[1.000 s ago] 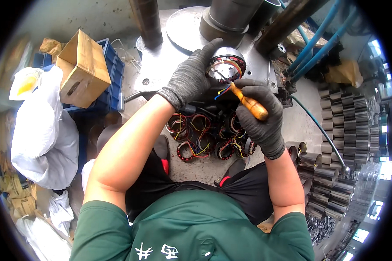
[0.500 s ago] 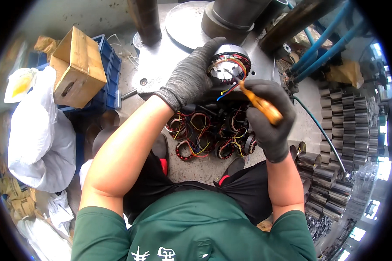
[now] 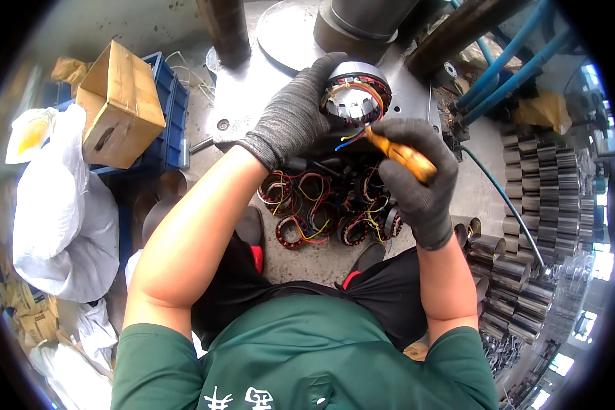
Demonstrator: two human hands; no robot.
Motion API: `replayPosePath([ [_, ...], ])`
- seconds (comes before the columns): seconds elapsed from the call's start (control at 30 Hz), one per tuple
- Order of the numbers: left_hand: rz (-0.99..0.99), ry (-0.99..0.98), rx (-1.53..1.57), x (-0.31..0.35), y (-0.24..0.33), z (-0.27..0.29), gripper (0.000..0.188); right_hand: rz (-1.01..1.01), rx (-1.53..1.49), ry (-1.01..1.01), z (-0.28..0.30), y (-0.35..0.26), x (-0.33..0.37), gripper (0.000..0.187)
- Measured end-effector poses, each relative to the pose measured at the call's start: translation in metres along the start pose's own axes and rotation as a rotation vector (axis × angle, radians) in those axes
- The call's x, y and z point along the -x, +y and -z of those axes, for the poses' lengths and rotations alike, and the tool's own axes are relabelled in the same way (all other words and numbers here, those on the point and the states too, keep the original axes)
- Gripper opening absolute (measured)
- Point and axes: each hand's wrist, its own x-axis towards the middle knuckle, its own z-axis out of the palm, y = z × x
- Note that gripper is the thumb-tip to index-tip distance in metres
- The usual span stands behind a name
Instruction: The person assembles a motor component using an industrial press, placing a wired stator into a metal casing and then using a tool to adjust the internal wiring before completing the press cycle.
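Observation:
My left hand (image 3: 299,109), in a grey knit glove, grips the left side of a motor stator (image 3: 384,80), a metal ring with red windings inside. Coloured lead wires (image 3: 352,141), yellow, red and blue, hang from its near side. My right hand (image 3: 422,179), gloved alike, is closed round a screwdriver (image 3: 406,156) with an amber handle. The tool points up and left at the ring's near rim; whether its tip touches the ring cannot be made out. Both hands are over the front edge of a metal machine table (image 3: 242,102).
Several wired stators (image 3: 290,234) lie on the floor between my feet. A cardboard box (image 3: 126,113) rests on blue crates (image 3: 178,113) at the left, near a white sack (image 3: 51,212). Metal cylinders (image 3: 526,198) are stacked at the right. Steel columns (image 3: 225,31) rise from the machine.
The screwdriver and my right hand have shifted slightly left and up, and the shaft no longer shows across the ring's opening. The stator has tilted a little in my left hand.

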Motion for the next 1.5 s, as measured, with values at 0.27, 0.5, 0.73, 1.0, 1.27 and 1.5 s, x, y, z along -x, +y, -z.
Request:
replayPosePath([
  [0.27, 0.049, -0.003, -0.104, 0.003, 0.005, 0.003, 0.095, 0.123, 0.05, 0.036, -0.007, 0.003, 0.003, 0.035],
  [0.5, 0.242, -0.066, -0.118, -0.004, 0.006, 0.011, 0.087, 0.123, 0.071, 0.07, -0.016, 0.012, 0.003, 0.035],
  [0.73, 0.167, -0.02, 0.055, -0.005, -0.02, 0.003, 0.085, 0.13, -0.234, 0.21, -0.008, -0.001, 0.008, 0.033],
  [1.0, -0.131, -0.009, -0.124, 0.003, -0.022, 0.005, 0.089, -0.202, -0.319, 0.143, -0.028, 0.026, -0.007, 0.031],
  [1.27, 0.167, -0.087, 0.138, 0.004, -0.016, 0.002, 0.094, -0.13, -0.201, 0.181, -0.033, 0.027, -0.007, 0.029],
  [1.5, 0.162, -0.05, 0.0, 0.01, -0.001, 0.002, 0.095, -0.101, -0.211, 0.184, -0.017, 0.0, -0.003, 0.026],
])
